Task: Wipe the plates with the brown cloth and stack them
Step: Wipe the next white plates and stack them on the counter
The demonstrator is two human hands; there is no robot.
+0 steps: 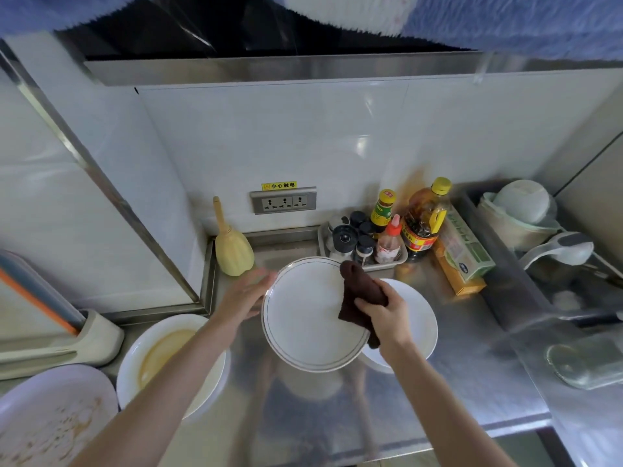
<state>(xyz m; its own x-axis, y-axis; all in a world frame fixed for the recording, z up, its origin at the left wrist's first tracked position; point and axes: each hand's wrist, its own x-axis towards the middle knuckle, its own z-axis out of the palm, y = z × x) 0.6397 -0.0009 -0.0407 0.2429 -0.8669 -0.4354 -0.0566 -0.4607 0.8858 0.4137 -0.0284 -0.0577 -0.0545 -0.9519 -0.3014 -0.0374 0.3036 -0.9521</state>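
The far left rim of the gold-lined plate (310,315) is met by the left hand (244,296), whose fingers are blurred, so it cannot be told whether its grip is curled under the rim or only laid against it. The brown cloth (357,291) is clamped in the right hand (387,315), whose grip is closed round it; the cloth is pressed on the right part of the held plate, and its lower end is hidden behind the wrist. A second white plate (418,318) is largely covered by the held plate and the right hand; only its right arc is seen on the steel tabletop (472,365). At the left, a soiled bowl (168,358) is partly crossed by the left forearm, and a stained plate (50,419) is cut off by the picture's edge. Behind the held plate, a yellow brush (232,247) and a tray of bottles (377,237) are set close against the wall. Bare steel is seen toward the near edge, where reflections blur the surface.
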